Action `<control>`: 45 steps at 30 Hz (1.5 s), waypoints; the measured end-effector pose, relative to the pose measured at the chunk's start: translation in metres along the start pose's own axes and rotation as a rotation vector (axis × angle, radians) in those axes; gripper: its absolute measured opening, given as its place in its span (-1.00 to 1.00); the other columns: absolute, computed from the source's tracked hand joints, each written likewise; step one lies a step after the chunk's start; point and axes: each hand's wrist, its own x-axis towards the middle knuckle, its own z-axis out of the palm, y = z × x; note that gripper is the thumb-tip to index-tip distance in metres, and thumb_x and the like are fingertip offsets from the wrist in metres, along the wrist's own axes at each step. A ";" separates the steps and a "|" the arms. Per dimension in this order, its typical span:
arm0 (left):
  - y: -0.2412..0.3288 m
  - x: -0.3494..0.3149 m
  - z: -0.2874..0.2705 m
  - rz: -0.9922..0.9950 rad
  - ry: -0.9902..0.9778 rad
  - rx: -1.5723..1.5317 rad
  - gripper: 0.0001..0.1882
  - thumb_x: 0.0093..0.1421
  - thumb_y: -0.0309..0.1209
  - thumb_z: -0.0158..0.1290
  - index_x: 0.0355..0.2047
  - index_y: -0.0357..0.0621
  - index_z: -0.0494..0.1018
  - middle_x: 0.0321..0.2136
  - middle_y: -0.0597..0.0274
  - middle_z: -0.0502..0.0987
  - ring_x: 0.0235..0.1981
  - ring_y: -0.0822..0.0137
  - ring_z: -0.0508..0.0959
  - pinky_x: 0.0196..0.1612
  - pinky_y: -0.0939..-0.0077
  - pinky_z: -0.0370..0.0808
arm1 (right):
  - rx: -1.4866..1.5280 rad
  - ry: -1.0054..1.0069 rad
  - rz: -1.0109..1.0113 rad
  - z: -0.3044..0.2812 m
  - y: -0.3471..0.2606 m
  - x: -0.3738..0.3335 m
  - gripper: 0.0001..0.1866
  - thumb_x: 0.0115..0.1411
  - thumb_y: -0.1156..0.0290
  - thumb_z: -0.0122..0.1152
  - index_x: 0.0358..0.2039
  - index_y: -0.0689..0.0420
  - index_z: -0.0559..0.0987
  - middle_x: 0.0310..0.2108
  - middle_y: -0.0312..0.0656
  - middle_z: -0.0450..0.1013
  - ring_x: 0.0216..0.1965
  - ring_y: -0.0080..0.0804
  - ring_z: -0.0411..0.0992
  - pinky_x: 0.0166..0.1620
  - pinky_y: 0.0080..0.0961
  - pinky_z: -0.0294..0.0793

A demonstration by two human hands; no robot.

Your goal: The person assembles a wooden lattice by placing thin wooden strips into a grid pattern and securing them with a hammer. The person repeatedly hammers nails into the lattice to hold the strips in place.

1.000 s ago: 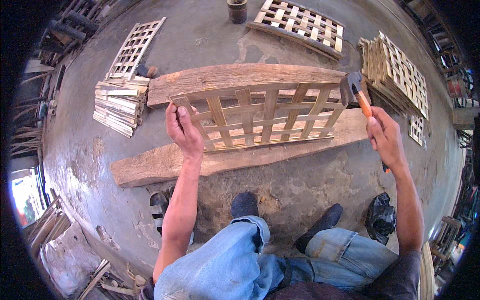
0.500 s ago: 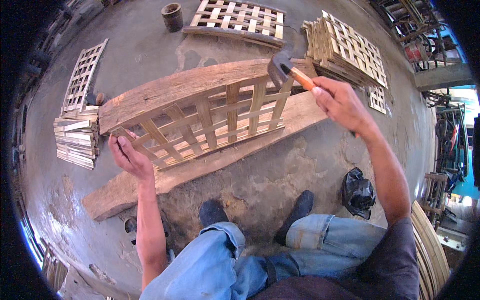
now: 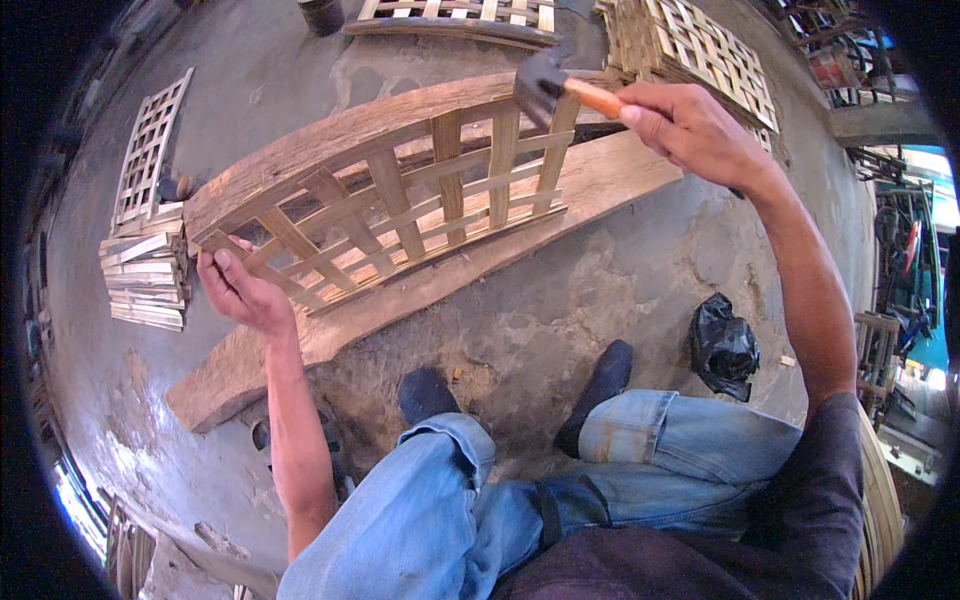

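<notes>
1. So, your lattice panel [image 3: 400, 205] lies flat across two rough planks [image 3: 330, 140], which gives it firm backing.
2. Your left hand [image 3: 245, 290] is clamped on the panel's near-left corner, pinning it down.
3. Your right hand [image 3: 690, 130] is fisted round the orange hammer [image 3: 560, 88] handle, with the head over the far-right slat.

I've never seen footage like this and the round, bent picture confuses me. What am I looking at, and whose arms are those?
The camera sits on a person's head and looks down, so the arms are the wearer's own; the wide lens bends straight edges. The left hand holds the end of a wooden lattice panel lying across two rough planks on the concrete floor. The right hand has a grip on an orange-handled hammer above the panel's far end. Around lie a bundle of slats, finished lattices and a black bag.
</notes>
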 end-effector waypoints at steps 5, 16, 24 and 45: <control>0.003 -0.002 0.001 -0.002 -0.017 0.039 -0.73 0.42 -0.33 -0.15 -0.10 -0.31 0.38 -0.33 0.19 0.46 -0.32 0.41 0.42 -0.21 0.48 0.40 | 0.059 0.149 0.026 0.012 -0.002 -0.004 -0.60 0.40 0.15 0.00 -0.02 0.25 0.50 -0.60 -0.40 0.26 -0.56 -0.64 0.21 -0.49 -0.58 0.23; 0.017 0.001 0.009 0.134 -0.053 -0.009 -0.55 0.37 -0.43 -0.15 0.23 -0.31 0.22 -0.25 0.16 0.45 -0.32 0.42 0.40 -0.18 0.49 0.39 | 0.103 0.556 0.001 0.066 0.012 0.010 -0.51 0.09 0.12 0.42 -0.12 0.22 0.52 -0.48 -0.25 0.43 -0.42 -0.48 0.36 -0.27 -0.48 0.41; 0.007 0.004 0.009 0.124 -0.062 0.016 -0.54 0.38 -0.43 -0.13 0.27 -0.25 0.20 -0.41 0.26 0.45 -0.38 0.48 0.42 -0.28 0.58 0.38 | 0.272 0.751 0.143 0.080 0.030 0.053 -0.60 0.07 0.16 0.44 -0.26 0.17 0.54 -0.43 -0.27 0.51 -0.47 -0.50 0.45 -0.34 -0.50 0.45; 0.015 0.014 0.011 0.024 -0.021 -0.077 -0.71 0.41 -0.39 -0.14 0.07 -0.23 0.30 -0.30 0.18 0.45 -0.36 0.43 0.47 -0.29 0.53 0.52 | 0.611 0.632 0.170 0.083 0.035 0.057 -0.66 0.06 0.24 0.48 -0.29 0.16 0.55 -0.45 -0.36 0.51 -0.53 -0.68 0.42 -0.48 -0.65 0.43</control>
